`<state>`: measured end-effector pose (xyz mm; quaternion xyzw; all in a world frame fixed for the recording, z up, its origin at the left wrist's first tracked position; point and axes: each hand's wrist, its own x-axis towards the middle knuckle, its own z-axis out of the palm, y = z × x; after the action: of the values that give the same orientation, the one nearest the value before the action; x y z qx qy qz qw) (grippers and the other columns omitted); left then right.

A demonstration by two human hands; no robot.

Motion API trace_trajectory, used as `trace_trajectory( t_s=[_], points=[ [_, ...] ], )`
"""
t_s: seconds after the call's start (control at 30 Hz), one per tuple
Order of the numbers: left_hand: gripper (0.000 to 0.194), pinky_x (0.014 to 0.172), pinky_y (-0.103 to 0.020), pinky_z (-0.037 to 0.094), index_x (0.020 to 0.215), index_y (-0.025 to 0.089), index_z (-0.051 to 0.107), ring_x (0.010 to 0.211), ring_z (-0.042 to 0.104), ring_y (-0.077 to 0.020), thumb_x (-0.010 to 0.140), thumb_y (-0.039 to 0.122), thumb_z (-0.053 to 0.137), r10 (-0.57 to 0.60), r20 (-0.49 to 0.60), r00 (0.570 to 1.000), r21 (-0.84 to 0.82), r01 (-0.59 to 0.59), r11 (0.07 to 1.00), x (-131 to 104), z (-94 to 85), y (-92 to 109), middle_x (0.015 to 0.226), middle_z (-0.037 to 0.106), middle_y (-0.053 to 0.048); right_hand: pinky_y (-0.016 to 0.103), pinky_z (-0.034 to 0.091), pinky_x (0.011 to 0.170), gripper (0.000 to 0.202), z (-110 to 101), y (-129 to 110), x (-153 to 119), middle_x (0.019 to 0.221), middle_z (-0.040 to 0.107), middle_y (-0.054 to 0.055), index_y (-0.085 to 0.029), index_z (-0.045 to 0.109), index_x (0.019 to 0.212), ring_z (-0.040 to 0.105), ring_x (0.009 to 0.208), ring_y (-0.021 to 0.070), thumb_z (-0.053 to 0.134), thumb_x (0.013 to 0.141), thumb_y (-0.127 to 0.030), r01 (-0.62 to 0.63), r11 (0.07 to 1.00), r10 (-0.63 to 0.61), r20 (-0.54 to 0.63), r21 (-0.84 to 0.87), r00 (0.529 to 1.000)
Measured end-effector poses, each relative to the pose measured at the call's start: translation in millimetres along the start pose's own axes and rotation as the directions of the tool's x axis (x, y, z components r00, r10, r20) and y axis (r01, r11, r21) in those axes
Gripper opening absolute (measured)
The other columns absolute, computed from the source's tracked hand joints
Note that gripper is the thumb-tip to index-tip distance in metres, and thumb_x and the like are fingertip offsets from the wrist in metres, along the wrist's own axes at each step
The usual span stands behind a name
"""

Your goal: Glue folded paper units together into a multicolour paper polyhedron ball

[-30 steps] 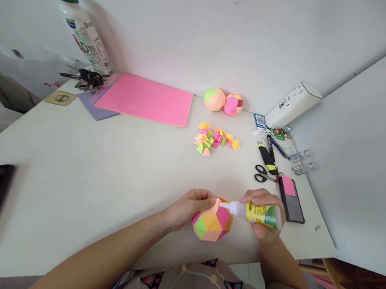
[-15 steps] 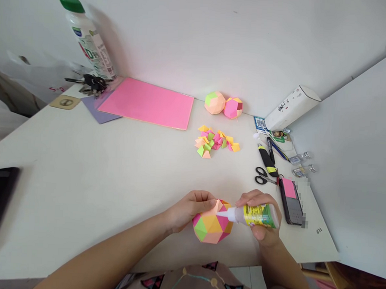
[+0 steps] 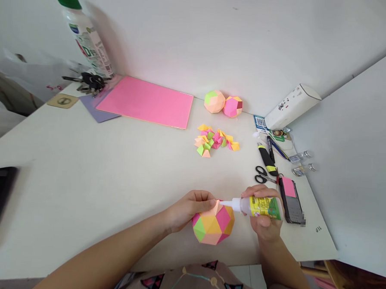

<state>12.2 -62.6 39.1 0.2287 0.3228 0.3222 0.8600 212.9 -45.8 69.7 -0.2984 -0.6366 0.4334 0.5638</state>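
Near the table's front edge, a faceted paper ball [image 3: 212,225] in orange, pink, green and peach is pinched at its upper left by my left hand [image 3: 192,210]. My right hand [image 3: 267,224] is wrapped round a glue bottle [image 3: 261,206] with a yellow and green label. The bottle lies tilted sideways, its white nozzle pointing left at the ball's upper rim. Whether the tip touches the paper I cannot tell. Beyond the ball lies a loose pile of small folded paper pieces [image 3: 215,140] in the same colours.
Two more paper balls [image 3: 214,101] stand by the wall, beside a pink sheet [image 3: 146,102]. Scissors [image 3: 264,176], a black and yellow cutter [image 3: 267,160] and a phone [image 3: 290,203] lie at the right. A white bottle [image 3: 88,42] with a green cap stands back left.
My right hand has shifted the glue bottle slightly up and right, so its nozzle has moved from the ball's face to its upper rim. My left hand keeps its hold on the ball.
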Motion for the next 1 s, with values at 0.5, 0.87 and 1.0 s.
trace_trajectory(
  t_s=[0.5,0.87,1.0],
  points=[
    [0.033,0.052,-0.022,0.034,0.064,0.013,0.061,0.054,0.051,-0.0105,0.063,0.042,0.077,0.019,0.007,1.000,-0.024,-0.018,1.000,0.6,-0.3,1.3,0.063,0.060,-0.002,0.022,0.042,0.032,0.036,0.0,-4.9,4.9,0.083,0.059,0.003,-0.027,0.058,0.099,0.050,0.051,0.0119,0.063,0.076,-0.056,-0.199,0.956,0.172,0.139,0.214,0.975],
    [0.028,0.059,-0.025,0.036,0.062,0.014,0.060,0.061,0.048,-0.0122,0.070,0.038,0.071,0.141,0.117,0.983,-0.025,-0.140,0.990,-7.1,-4.1,7.9,0.065,0.052,-0.002,0.031,0.052,0.051,0.030,-2.4,21.3,18.8,0.087,0.059,-0.002,-0.023,0.040,0.079,0.064,0.059,0.0138,0.069,0.078,-0.031,-0.409,0.904,0.424,-0.131,0.127,0.896],
    [0.029,0.063,-0.027,0.037,0.061,0.014,0.059,0.064,0.049,-0.0142,0.070,0.039,0.071,0.173,0.150,0.973,0.002,-0.175,0.985,-7.3,-5.3,10.0,0.064,0.052,-0.002,0.029,0.049,0.052,0.026,-7.1,42.7,16.0,0.079,0.056,-0.001,-0.023,0.045,0.095,0.058,0.061,0.0138,0.056,0.085,-0.044,-0.488,0.858,0.442,-0.253,-0.159,0.861]
  ],
)
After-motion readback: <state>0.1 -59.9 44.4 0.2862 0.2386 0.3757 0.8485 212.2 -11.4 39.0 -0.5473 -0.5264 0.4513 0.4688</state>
